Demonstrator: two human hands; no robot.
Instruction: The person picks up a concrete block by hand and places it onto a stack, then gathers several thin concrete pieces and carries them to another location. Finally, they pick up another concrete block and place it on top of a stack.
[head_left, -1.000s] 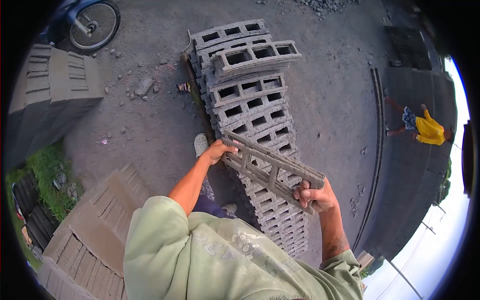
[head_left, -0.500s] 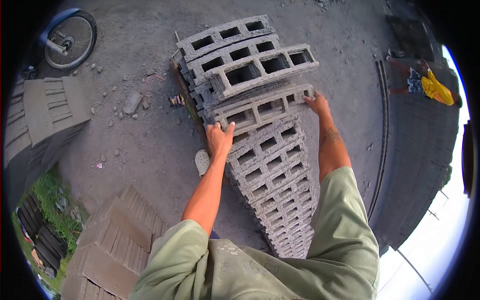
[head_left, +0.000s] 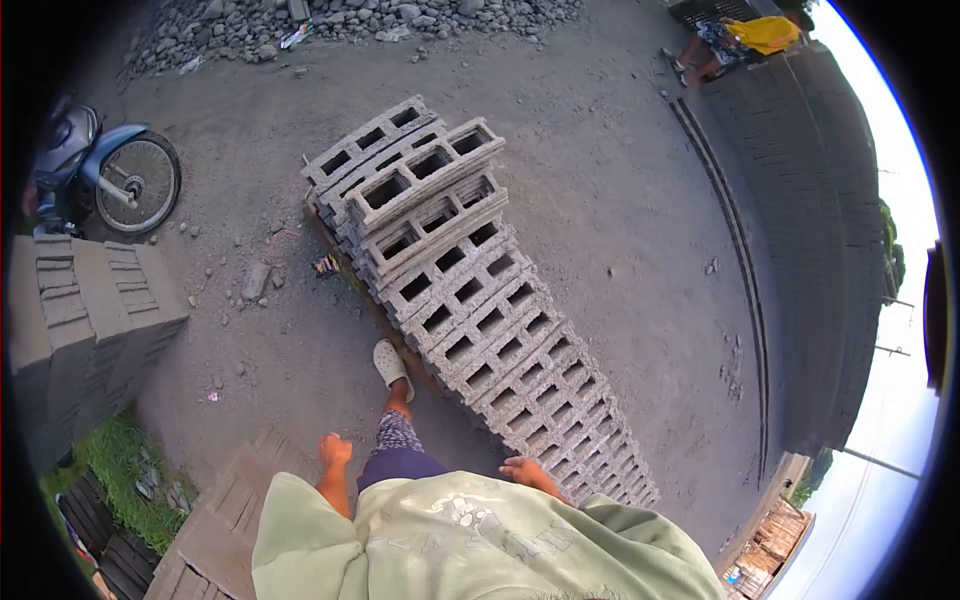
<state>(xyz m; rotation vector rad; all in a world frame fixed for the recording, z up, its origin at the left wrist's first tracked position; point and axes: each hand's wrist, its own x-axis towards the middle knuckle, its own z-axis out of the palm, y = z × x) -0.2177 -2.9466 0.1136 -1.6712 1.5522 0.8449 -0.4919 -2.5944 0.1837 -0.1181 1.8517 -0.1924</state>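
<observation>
Clock is read from view centre, 12 = top. Judged as a gap between grips: both arms are down by the body and neither hand shows a load. From this stance, a two-handed grip on the far-end blocks would call for both arms extended toward 11–12 o'clock.

Left hand [head_left: 335, 450]: fingers look loosely curled, nothing visible in it; can't tell how far closed. It's left of the leg, well apart from the row. Right hand [head_left: 526, 470]: fingers partly extended, nothing seen held, at the near left edge of the row of hollow blocks [head_left: 463, 318]. Contact can't be confirmed.

Row runs 11 to 5 o'clock, holes facing up. From the right hand it stretches up toward 11 and down toward 5. At the far end, a raised block [head_left: 409, 177] sits proud of the others, with another block [head_left: 421, 228] just beside it on the near side. Both are well apart from the hands.

Clog [head_left: 388, 362] on the ground, left of the row. Nearer stack [head_left: 225, 505] at 8, farther stack [head_left: 100, 290] at 9, motorcycle [head_left: 140, 185] at 10. Long dark wall [head_left: 825, 250] at 2–3. Gravel pile [head_left: 350, 28] at 11, another person in yellow [head_left: 765, 35] between 1 and 2.
</observation>
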